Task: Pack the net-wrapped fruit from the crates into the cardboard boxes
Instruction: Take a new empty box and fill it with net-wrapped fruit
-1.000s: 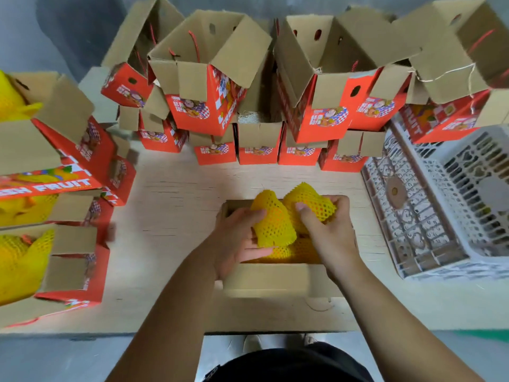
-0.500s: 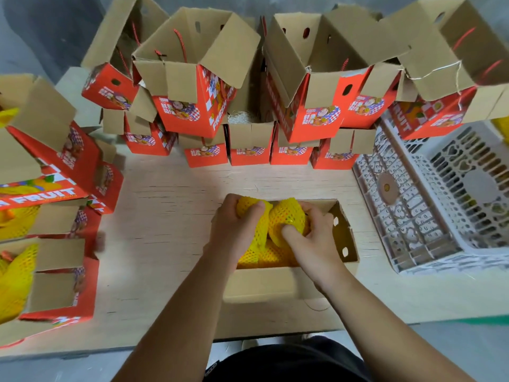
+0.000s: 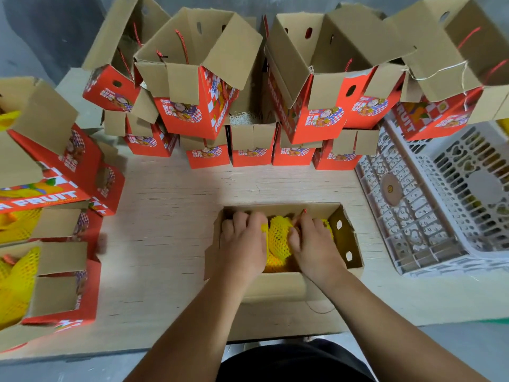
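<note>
An open cardboard box (image 3: 344, 235) stands on the table in front of me, holding several fruits in yellow foam net (image 3: 278, 238). Both my hands are down inside it. My left hand (image 3: 243, 244) covers the fruit at the left side of the box, fingers curled over it. My right hand (image 3: 314, 246) presses on the fruit at the right, fingers bent over the yellow net. One netted fruit shows between the two hands; the others are mostly hidden under my hands.
Red-and-brown open fruit boxes (image 3: 198, 78) are stacked along the back of the wooden table (image 3: 170, 216). Filled boxes with yellow netted fruit (image 3: 16, 282) stand at the left. White plastic crates (image 3: 446, 205) sit at the right, the near one on its side.
Both hands, each with a netted fruit, have gone from above the box down into it. The fruits now sit low inside the box.
</note>
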The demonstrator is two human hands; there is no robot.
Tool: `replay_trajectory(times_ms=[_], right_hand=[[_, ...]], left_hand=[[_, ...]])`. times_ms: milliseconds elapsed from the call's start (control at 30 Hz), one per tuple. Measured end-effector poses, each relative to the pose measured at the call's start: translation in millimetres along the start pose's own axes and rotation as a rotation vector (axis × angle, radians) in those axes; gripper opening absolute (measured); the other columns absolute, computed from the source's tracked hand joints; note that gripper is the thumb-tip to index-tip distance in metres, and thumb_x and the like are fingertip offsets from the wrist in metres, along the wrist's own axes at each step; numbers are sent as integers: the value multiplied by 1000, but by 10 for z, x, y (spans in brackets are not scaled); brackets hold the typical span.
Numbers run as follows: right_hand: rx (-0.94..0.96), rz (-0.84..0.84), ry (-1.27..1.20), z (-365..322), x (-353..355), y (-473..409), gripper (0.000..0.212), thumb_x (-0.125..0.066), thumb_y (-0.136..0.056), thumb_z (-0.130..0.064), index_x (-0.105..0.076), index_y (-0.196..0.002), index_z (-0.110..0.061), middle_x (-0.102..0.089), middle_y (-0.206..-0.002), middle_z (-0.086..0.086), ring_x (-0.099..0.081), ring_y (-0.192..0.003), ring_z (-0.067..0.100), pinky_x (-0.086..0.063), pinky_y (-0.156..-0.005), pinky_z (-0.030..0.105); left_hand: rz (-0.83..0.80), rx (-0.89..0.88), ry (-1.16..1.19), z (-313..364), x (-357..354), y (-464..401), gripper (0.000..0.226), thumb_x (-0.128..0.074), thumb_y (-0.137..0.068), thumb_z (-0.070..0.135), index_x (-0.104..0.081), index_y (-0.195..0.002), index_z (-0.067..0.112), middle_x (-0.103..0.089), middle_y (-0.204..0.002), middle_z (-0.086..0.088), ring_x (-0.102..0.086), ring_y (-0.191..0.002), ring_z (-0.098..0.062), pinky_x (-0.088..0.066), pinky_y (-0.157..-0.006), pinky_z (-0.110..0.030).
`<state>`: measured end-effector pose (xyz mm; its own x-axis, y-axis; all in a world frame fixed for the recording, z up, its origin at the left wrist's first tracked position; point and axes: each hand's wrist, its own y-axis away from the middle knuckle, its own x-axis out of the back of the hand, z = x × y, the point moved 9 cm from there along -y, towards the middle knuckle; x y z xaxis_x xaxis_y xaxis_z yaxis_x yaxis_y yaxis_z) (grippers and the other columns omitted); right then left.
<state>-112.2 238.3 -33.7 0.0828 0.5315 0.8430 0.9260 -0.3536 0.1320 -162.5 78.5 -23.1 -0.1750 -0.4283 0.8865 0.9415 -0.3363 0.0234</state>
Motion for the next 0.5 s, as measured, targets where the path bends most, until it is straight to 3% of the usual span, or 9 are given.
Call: replay_trajectory(times_ms=[67, 200, 300, 433, 500], right_hand=[[-40, -47, -103, 39, -58, -21, 17, -51, -100, -32, -53, -113, -21, -54, -111, 6, -48, -110, 27, -42, -95, 44], [-63, 140, -359, 132, 190, -11, 13, -55, -96, -14, -61, -107, -20, -53, -106, 0, -53, -107, 23, -41, -99, 35], [-80, 172, -465, 244, 307, 53, 20, -51, -98, -4, -63, -107, -16, -60, -107, -4, -58, -105, 17, -39, -87, 21], [-41, 164, -491, 353, 510, 98, 24, -51, -98, -5, -67, -109, -18, -69, -107, -7, -61, -99, 9, -43, -85, 19], [2, 187, -542, 417, 680, 129, 22, -52, -99, -8, -66, -106, -23, -69, -101, -10, -62, -93, 4, -44, -80, 18]], left_hand=[[-50, 13, -18, -39, -94, 2, 25, -52, -103, 37, -55, -128, 33, -42, -123, 2, -39, -113, -26, -34, -95, -35], [31, 29, 191, 66, 6, -91, 18, -56, -100, 32, -66, -115, 31, -58, -114, 4, -50, -106, -28, -42, -95, -41], [62, -68, 384, 270, 39, -101, 17, -55, -101, 22, -72, -107, 23, -66, -105, 9, -60, -99, -21, -49, -90, -40], [60, -113, 467, 638, 12, -127, 15, -55, -103, 25, -69, -107, 29, -62, -99, 23, -58, -94, 4, -40, -80, -8], [28, -118, 527, 893, -65, -150, 14, -55, -103, 27, -67, -105, 34, -62, -99, 24, -58, -96, 7, -40, -78, -5]])
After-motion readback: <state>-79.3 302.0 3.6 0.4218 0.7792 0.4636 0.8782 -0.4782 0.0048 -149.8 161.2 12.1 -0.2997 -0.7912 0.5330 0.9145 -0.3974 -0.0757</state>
